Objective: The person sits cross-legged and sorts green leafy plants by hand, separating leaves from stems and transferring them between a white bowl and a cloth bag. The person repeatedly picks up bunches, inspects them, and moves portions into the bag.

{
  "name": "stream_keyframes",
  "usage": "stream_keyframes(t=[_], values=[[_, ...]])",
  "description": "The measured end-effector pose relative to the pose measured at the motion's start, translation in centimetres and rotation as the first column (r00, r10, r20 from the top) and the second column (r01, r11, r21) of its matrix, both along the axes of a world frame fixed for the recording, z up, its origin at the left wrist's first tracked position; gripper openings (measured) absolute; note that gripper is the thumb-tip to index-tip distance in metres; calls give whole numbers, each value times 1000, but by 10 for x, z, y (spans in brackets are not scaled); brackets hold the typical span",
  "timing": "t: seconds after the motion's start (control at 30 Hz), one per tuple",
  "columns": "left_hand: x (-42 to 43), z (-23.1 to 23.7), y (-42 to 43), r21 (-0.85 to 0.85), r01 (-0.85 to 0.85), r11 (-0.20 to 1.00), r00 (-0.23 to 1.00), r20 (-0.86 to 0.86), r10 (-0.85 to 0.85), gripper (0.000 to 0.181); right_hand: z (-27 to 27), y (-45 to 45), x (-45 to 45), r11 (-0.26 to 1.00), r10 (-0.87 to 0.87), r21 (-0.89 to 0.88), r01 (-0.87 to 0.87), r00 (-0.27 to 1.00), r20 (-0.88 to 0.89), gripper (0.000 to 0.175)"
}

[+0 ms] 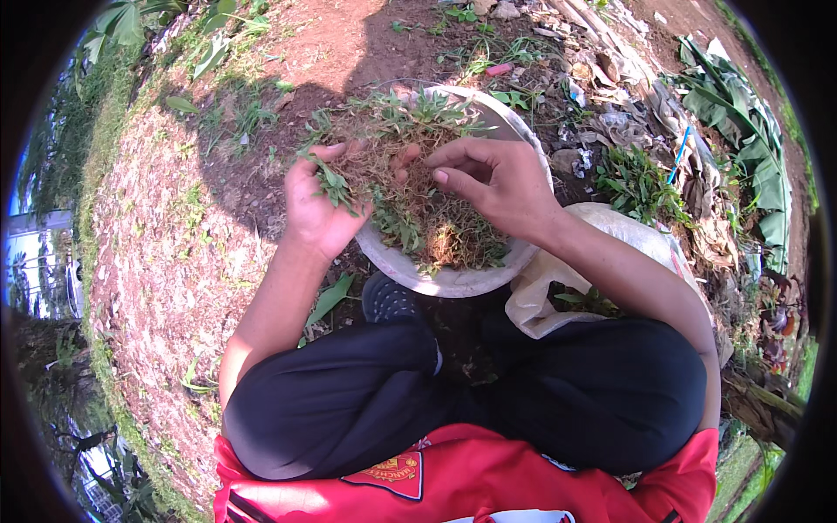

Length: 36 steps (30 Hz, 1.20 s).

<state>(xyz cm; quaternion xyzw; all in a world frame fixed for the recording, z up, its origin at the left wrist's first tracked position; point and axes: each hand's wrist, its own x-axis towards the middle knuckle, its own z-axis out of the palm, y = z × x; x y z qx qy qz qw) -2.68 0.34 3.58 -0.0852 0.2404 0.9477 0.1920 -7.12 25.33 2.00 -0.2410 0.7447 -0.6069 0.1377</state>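
Note:
A round whitish basin [451,286] stands on the ground in front of my bent knees. It holds uprooted weeds [480,229] with green leaves, tangled roots and reddish-brown soil. My left hand [320,209] grips a matted clump of weeds and roots [373,140] over the basin's left side; some of its fingertips show through the roots. On the right, my right hand [503,183] is bent over the basin, thumb and index finger close together at the clump's edge. Whether a root is pinched between them cannot be told.
A pale plastic sack [601,229] lies right of the basin, partly under my right forearm. Beyond it are dry leaves and litter [614,118], a blue stick [680,155] and a large banana leaf [752,131]. A red piece [499,69] lies on the soil behind the basin.

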Motion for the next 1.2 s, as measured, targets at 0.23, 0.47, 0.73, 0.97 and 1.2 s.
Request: stream_keyframes(t=[0.23, 0.47, 0.73, 0.97, 1.2], values=[[-1, -12, 8, 97, -56, 994, 992, 118, 44, 41, -2, -16, 4, 999, -6, 41, 15, 978, -210, 33], [3, 3, 7, 165, -256, 952, 966, 64, 249, 71, -21, 5, 1, 999, -40, 41, 31, 966, 254, 20], [6, -5, -6, 301, -139, 943, 989, -14, 150, 57, -27, 33, -2, 996, 56, 41, -79, 913, 404, 11], [5, -3, 3, -260, -273, 926, 962, -66, 265, 52, -19, 43, -7, 985, 104, 75, -155, 881, 461, 13], [1, 8, -13, -585, -384, 714, 921, -185, 344, 45, -12, 53, -2, 956, 50, 250, -152, 927, 373, 16]])
